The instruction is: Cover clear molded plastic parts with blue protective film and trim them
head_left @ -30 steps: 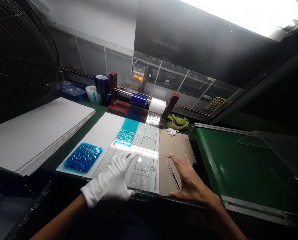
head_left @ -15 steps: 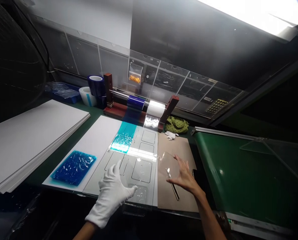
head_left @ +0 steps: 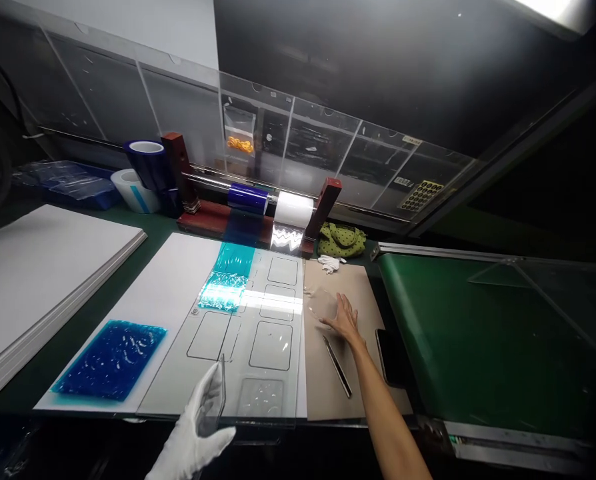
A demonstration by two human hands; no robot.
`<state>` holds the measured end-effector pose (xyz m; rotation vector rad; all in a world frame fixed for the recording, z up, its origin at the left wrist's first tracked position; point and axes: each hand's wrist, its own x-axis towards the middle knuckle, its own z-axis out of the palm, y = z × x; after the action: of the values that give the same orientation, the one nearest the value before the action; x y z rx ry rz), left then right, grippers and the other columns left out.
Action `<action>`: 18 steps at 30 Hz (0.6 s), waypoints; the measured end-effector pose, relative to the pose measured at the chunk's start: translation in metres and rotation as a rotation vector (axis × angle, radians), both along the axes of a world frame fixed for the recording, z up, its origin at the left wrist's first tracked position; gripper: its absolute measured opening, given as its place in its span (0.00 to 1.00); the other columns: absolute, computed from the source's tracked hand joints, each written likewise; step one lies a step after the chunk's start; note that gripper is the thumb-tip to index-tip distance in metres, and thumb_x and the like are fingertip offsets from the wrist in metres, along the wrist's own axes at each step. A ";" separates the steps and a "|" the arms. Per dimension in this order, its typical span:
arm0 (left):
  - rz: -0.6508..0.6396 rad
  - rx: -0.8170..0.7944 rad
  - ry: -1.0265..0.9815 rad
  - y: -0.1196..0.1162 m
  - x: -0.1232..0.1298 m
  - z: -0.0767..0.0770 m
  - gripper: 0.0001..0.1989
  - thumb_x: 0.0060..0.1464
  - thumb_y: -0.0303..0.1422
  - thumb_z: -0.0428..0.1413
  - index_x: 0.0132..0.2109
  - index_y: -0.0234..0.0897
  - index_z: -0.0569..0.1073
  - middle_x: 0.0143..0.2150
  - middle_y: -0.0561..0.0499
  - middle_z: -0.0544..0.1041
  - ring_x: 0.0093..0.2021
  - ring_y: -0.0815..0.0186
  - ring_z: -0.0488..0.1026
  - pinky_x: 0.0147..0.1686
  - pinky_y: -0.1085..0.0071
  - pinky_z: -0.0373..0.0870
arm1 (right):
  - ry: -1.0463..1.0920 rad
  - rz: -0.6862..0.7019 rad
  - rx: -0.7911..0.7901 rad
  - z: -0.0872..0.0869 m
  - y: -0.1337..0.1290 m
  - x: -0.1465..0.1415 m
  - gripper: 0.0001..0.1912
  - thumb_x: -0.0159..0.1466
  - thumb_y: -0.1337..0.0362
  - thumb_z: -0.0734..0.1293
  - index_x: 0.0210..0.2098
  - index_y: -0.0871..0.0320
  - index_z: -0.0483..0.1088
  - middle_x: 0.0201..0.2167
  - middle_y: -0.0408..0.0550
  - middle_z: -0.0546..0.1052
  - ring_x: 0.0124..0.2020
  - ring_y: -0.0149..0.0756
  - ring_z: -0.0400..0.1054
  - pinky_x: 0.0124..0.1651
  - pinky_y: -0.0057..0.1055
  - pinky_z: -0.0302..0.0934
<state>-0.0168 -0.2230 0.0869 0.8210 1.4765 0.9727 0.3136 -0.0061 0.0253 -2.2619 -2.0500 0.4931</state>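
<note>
My left hand [head_left: 198,420], in a white glove, holds a thin clear plate [head_left: 223,390] tilted nearly edge-on between thumb and fingers, in front of the glass template. My bare right hand [head_left: 345,320] has its fingers spread over the brown board [head_left: 328,387]. Its fingertips and thumb are at the right edge of a clear film piece [head_left: 323,303]; I cannot tell whether they still touch it. A slim metallic pen-like tool [head_left: 337,367] lies just below that hand. The glass template [head_left: 178,373] has dark rounded rectangles marked on it, with a clear bubbled pad [head_left: 261,398] near its front edge.
Blue film [head_left: 237,260] runs from a roll on a wooden stand [head_left: 323,207], beside a white roll [head_left: 293,209]. A blue film stack [head_left: 111,360] lies left. White sheets [head_left: 53,267] are piled further left. A phone [head_left: 391,358] and green conveyor belt [head_left: 443,333] are right.
My right hand has moved away from me over the board, and the clear film is now lower against it. My left hand has drawn back and turned its clear plate edge-on. The view has shifted.
</note>
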 end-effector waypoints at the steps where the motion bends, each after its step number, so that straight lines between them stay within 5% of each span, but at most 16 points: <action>1: -0.026 0.011 -0.022 -0.002 -0.001 0.000 0.52 0.38 0.53 0.59 0.65 0.38 0.48 0.63 0.37 0.56 0.66 0.48 0.51 0.64 0.52 0.47 | -0.005 -0.027 0.005 0.000 -0.014 0.002 0.33 0.57 0.53 0.66 0.58 0.59 0.58 0.58 0.61 0.62 0.61 0.50 0.53 0.58 0.46 0.49; 3: -0.096 0.046 -0.031 -0.004 -0.002 0.003 0.54 0.38 0.55 0.59 0.66 0.39 0.45 0.65 0.37 0.53 0.67 0.47 0.48 0.65 0.50 0.44 | 0.006 -0.065 -0.022 -0.002 -0.044 0.002 0.17 0.60 0.55 0.63 0.42 0.60 0.69 0.45 0.59 0.72 0.50 0.49 0.66 0.50 0.41 0.57; 5: -0.191 0.102 -0.008 -0.003 0.000 0.013 0.54 0.38 0.55 0.60 0.66 0.40 0.44 0.66 0.38 0.51 0.67 0.45 0.47 0.64 0.48 0.44 | 0.035 -0.075 -0.042 -0.006 -0.072 -0.002 0.11 0.61 0.58 0.62 0.33 0.60 0.69 0.37 0.57 0.73 0.42 0.46 0.70 0.43 0.38 0.60; 10: -0.534 0.310 0.241 0.006 0.016 0.059 0.55 0.36 0.44 0.64 0.67 0.43 0.42 0.67 0.39 0.50 0.66 0.42 0.49 0.63 0.44 0.46 | 0.236 -0.047 -0.009 0.001 -0.115 -0.020 0.11 0.67 0.62 0.52 0.37 0.58 0.63 0.33 0.50 0.72 0.33 0.36 0.69 0.36 0.31 0.61; 13: -0.708 0.360 0.367 0.010 0.027 0.085 0.58 0.35 0.41 0.64 0.67 0.43 0.38 0.68 0.40 0.47 0.66 0.42 0.48 0.62 0.43 0.48 | 0.487 -0.013 0.009 0.039 -0.143 -0.029 0.15 0.69 0.56 0.50 0.45 0.57 0.60 0.26 0.40 0.68 0.26 0.30 0.65 0.31 0.26 0.60; 16: -0.832 0.397 0.439 0.008 0.036 0.102 0.58 0.35 0.41 0.63 0.67 0.41 0.37 0.68 0.38 0.46 0.65 0.41 0.48 0.61 0.43 0.51 | 0.936 0.031 0.014 0.099 -0.184 -0.035 0.18 0.67 0.53 0.56 0.53 0.55 0.58 0.27 0.38 0.65 0.26 0.28 0.63 0.30 0.26 0.58; 18: -0.882 0.430 0.475 0.004 0.043 0.110 0.58 0.34 0.39 0.63 0.67 0.42 0.37 0.67 0.38 0.46 0.65 0.41 0.48 0.61 0.43 0.52 | 1.101 0.074 -0.020 0.138 -0.214 -0.037 0.14 0.67 0.54 0.59 0.45 0.56 0.64 0.29 0.41 0.67 0.28 0.29 0.64 0.34 0.27 0.60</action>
<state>0.0264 -0.2187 0.1966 1.9100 1.0731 0.4150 0.2762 -0.2198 0.1632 -1.3341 -1.4868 1.3581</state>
